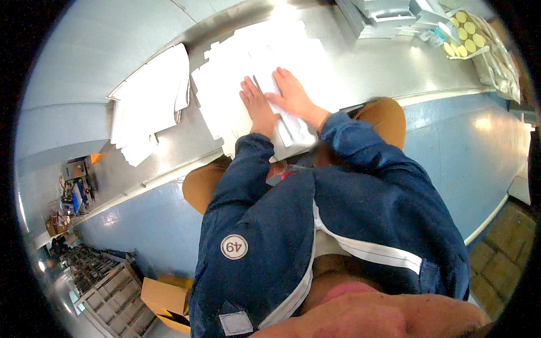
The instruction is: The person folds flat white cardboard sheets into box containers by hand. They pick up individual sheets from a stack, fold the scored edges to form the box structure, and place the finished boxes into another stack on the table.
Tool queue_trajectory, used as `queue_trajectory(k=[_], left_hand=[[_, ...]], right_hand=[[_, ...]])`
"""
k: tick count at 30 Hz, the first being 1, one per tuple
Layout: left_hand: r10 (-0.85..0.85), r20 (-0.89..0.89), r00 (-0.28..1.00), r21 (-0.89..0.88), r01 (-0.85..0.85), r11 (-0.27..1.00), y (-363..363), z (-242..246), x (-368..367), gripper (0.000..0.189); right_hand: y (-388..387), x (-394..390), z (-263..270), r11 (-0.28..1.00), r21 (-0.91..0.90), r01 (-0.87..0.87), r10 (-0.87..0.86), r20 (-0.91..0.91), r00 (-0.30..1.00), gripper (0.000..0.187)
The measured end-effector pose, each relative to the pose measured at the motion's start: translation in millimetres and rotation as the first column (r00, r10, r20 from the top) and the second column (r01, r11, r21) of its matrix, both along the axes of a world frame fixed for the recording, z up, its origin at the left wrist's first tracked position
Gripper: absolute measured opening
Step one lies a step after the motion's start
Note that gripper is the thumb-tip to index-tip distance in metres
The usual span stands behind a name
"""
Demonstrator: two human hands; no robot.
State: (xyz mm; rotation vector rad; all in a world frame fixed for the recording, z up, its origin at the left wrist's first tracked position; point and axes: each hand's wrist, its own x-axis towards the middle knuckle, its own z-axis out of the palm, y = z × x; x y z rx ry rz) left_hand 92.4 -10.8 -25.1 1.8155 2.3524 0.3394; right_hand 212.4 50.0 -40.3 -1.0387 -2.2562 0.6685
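White die-cut card sheets (236, 55) lie stacked on the metal worktop in front of me, much of their surface washed out by glare. Flat on the sheets, left of a narrow slot or fold, rests my left hand (258, 105) with its fingers close together. My right hand (293, 95) presses on the card just right of that fold, its thumb pointing toward my left hand. Beneath and between my wrists, a narrow folded white card piece (291, 129) points toward the worktop's front edge. Neither hand has its fingers closed around anything.
More white card sheets (148, 101) lie at the left of the metal worktop (389, 72). White folded boxes (393, 17) stand at the back right, beside a container of round yellow-topped items (467, 36). Tools (76, 194) lie far left; a cardboard box (165, 295) is below.
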Motion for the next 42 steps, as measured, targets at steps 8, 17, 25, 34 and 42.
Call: queue_trajectory(k=[8, 17, 25, 34, 42], left_hand=[[0.179, 0.046, 0.983, 0.208, -0.185, 0.96, 12.1, -11.6, -21.5, 0.102], [0.106, 0.517, 0.849, 0.202, -0.242, 0.949, 8.8, 2.0, -54.3, 0.101], [0.111, 0.942, 0.317, 0.073, -0.516, 0.853, -18.5, 0.0, -69.6, 0.08], [0.42, 0.651, 0.632, -0.017, -0.541, 0.841, -9.8, 3.8, -76.7, 0.068], [0.356, 0.522, 0.776, 0.096, -0.467, 0.879, -16.3, 0.0, -97.8, 0.057]], right_hand=[[27.9, 25.2, 70.3, 0.925, -0.325, 0.196, -0.295, -0.294, 0.909, 0.065], [20.4, -28.5, 58.6, 0.744, -0.667, -0.043, -0.108, -0.184, 0.977, 0.061], [-10.7, -71.3, 29.9, 0.084, -0.899, -0.43, -0.407, -0.425, 0.809, 0.046], [-3.7, -82.8, 27.5, 0.57, -0.812, -0.125, 0.056, -0.113, 0.992, 0.047], [-8.6, -86.0, 36.4, 0.75, -0.654, -0.094, 0.053, -0.082, 0.995, 0.032]])
